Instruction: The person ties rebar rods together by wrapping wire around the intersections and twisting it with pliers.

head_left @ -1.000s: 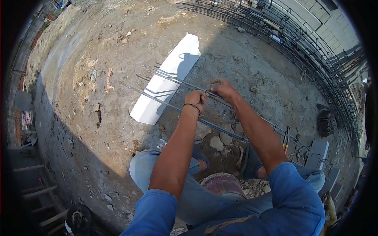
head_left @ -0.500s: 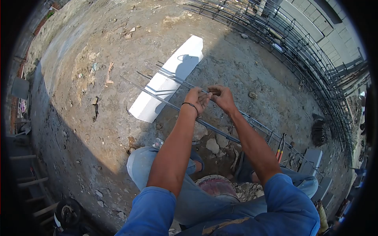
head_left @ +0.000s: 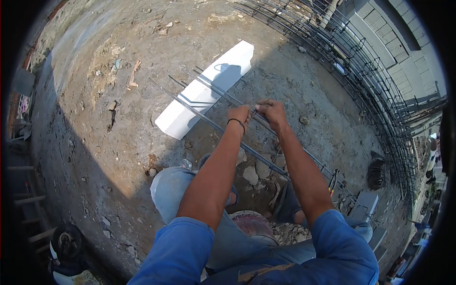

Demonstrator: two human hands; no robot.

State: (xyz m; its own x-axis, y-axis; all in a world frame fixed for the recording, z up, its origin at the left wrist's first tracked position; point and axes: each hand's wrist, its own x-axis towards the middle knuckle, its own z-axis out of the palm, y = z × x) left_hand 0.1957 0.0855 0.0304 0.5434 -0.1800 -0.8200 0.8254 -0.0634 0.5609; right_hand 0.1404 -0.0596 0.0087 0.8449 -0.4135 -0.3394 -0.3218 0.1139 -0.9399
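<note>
My left hand (head_left: 241, 114), with a dark band at the wrist, is closed at the upper steel bars (head_left: 222, 93). Just to its right, my right hand (head_left: 270, 111) has its fingers pinched together over the same bars; whatever lies between the fingertips is too small to name. A second set of bars (head_left: 209, 122) runs below my left hand, from the upper left down toward my knees. Both sets cross over a long white block (head_left: 178, 116) on the ground. Pliers with red and yellow handles (head_left: 332, 185) rest on the bars beside my right forearm.
Long rebar cages (head_left: 351, 66) curve along the upper right. A dark wire coil (head_left: 378, 175) and grey blocks (head_left: 365, 205) lie at the right. Between my legs is a reddish bucket (head_left: 251, 224), with broken stones (head_left: 250, 175) ahead. A wheel (head_left: 68, 241) shows at the lower left.
My right hand's fingers, loosely spread a second ago, have come together near my left hand. My left hand has closed and turned knuckles up. The whole view has shifted slightly.
</note>
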